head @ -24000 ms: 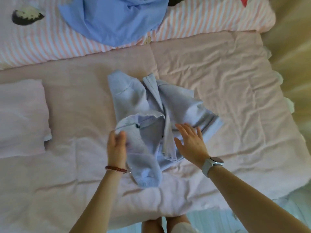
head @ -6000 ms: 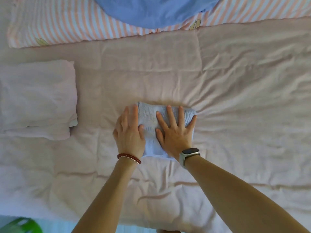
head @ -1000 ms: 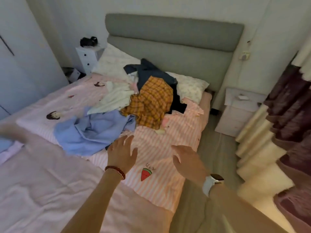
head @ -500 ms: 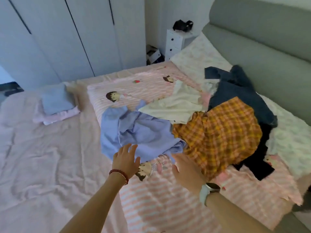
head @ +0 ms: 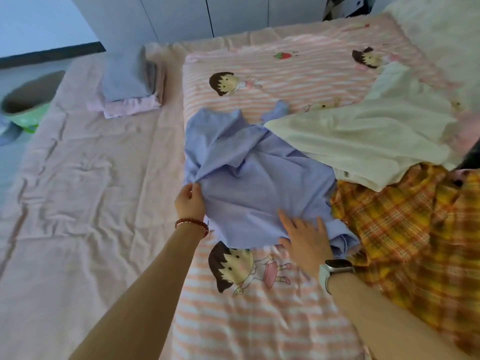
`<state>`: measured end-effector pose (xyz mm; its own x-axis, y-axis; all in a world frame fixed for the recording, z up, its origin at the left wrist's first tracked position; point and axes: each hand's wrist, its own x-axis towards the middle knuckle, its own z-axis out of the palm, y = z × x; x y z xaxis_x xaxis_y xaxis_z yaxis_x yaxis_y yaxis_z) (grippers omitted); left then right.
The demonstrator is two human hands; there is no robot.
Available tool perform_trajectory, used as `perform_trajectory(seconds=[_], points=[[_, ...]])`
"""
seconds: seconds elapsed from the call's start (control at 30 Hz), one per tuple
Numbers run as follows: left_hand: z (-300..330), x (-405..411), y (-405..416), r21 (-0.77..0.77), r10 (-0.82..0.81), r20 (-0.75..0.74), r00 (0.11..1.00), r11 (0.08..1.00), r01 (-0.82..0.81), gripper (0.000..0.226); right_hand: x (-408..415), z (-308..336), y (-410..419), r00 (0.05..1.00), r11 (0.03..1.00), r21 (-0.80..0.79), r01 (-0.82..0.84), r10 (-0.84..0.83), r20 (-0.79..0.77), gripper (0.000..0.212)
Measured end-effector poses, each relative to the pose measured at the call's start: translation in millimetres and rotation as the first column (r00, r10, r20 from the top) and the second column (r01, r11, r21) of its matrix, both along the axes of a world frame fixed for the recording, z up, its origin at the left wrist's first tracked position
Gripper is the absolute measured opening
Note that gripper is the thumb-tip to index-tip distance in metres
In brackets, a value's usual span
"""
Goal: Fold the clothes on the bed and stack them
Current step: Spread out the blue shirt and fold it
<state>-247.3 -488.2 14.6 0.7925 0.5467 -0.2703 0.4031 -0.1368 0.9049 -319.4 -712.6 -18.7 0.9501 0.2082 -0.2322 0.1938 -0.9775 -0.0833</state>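
Note:
A crumpled light blue shirt (head: 249, 178) lies on the pink striped cartoon quilt (head: 272, 71). My left hand (head: 189, 202) pinches the shirt's left edge. My right hand (head: 305, 237) lies with fingers spread on the shirt's near right corner. A cream garment (head: 363, 136) overlaps the shirt's far right side, and a yellow plaid garment (head: 405, 222) lies to the right. At the far left of the bed sits a stack of folded clothes (head: 130, 84), a pale blue piece on a pink one.
A plain pink sheet (head: 78, 178) covers the left half of the bed. A green basin (head: 26, 100) stands on the floor at the far left. White wardrobe doors (head: 207, 14) run behind the bed. A dark garment edge (head: 471, 158) shows at the right.
Both hands have reached forward onto the blue shirt; the left now pinches its edge and the right rests on it. The view has dropped closer to the pile.

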Motion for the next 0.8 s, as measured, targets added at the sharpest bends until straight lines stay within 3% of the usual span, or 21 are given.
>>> perform_trajectory(seconds=[0.07, 0.13, 0.2, 0.27, 0.33, 0.4, 0.47, 0.5, 0.53, 0.57, 0.63, 0.67, 0.7, 0.73, 0.8], points=[[10.7, -22.5, 5.9, -0.097, 0.013, 0.08, 0.997, 0.995, -0.005, 0.022, -4.1, 10.5, 10.1, 0.99, 0.982, 0.189, 0.007, -0.035, 0.14, 0.049], [22.3, -61.4, 17.8, -0.045, -0.053, 0.111, 0.992, 0.997, 0.059, 0.018, -24.0, 21.8, 24.7, 0.964, 0.897, 0.441, 0.003, -0.121, 0.238, 0.04], [34.2, -109.1, 35.4, 0.033, -0.174, 0.125, 0.977, 0.985, 0.171, 0.018, -56.8, 32.4, 40.3, 0.958, 0.853, 0.519, -0.058, -0.1, 0.27, 0.037], [42.2, -158.9, 55.8, 0.116, -0.347, 0.046, 0.937, 0.933, 0.34, 0.022, -101.7, 41.3, 54.1, 0.967, 0.822, 0.552, -0.14, -0.007, 0.255, 0.026], [44.3, -209.9, 78.3, 0.144, -0.513, -0.16, 0.843, 0.833, 0.534, 0.026, -154.2, 47.0, 62.9, 0.989, 0.792, 0.594, -0.14, 0.144, 0.042, 0.029], [44.4, -251.2, 100.0, 0.061, -0.663, -0.451, 0.598, 0.645, 0.762, 0.021, -203.7, 48.7, 67.1, 0.92, 0.834, 0.549, -0.048, 0.251, -0.3, 0.032], [41.8, -280.1, 121.7, -0.054, -0.683, -0.702, 0.203, 0.335, 0.941, 0.021, -245.9, 45.1, 69.0, 0.799, 0.877, 0.463, -0.129, 0.369, -0.475, 0.035], [38.4, -287.2, 132.1, -0.113, -0.64, -0.766, 0.051, 0.212, 0.971, 0.024, -259.1, 47.8, 71.6, 0.753, 0.88, 0.452, -0.145, 0.395, -0.527, 0.04], [34.8, -289.4, 139.5, -0.114, -0.611, -0.792, 0.016, 0.174, 0.978, 0.025, -265.2, 53.5, 76.0, 0.749, 0.877, 0.46, -0.138, 0.397, -0.53, 0.045], [32.4, -290.1, 143.9, -0.062, -0.62, -0.779, 0.091, 0.22, 0.974, 0.026, -266.3, 60.7, 80.9, 0.808, 0.862, 0.497, -0.097, 0.359, -0.466, 0.047], [27.9, -282.0, 144.2, 0.112, -0.608, -0.615, 0.502, 0.563, 0.819, 0.033, -254.8, 68.8, 88.0, 0.967, 0.82, 0.57, -0.055, 0.186, -0.174, 0.042], [25.7, -274.2, 139.5, 0.151, -0.548, -0.473, 0.69, 0.721, 0.676, 0.046, -241.1, 70.3, 91.6, 0.997, 0.826, 0.562, -0.047, 0.071, -0.021, 0.042], [26.9, -264.5, 130.4, 0.141, -0.492, -0.355, 0.795, 0.813, 0.566, 0.065, -224.4, 70.5, 95.9, 0.998, 0.843, 0.538, -0.013, -0.019, 0.055, 0.045], [28.3, -254.6, 120.4, 0.141, -0.471, -0.276, 0.838, 0.842, 0.52, 0.083, -207.2, 70.6, 100.7, 0.993, 0.86, 0.508, 0.049, -0.095, 0.067, 0.05], [24.6, -238.7, 100.8, 0.203, -0.549, -0.203, 0.811, 0.786, 0.583, 0.096, -175.9, 66.3, 110.5, 0.972, 0.848, 0.476, 0.232, -0.21, -0.1, 0.069]])
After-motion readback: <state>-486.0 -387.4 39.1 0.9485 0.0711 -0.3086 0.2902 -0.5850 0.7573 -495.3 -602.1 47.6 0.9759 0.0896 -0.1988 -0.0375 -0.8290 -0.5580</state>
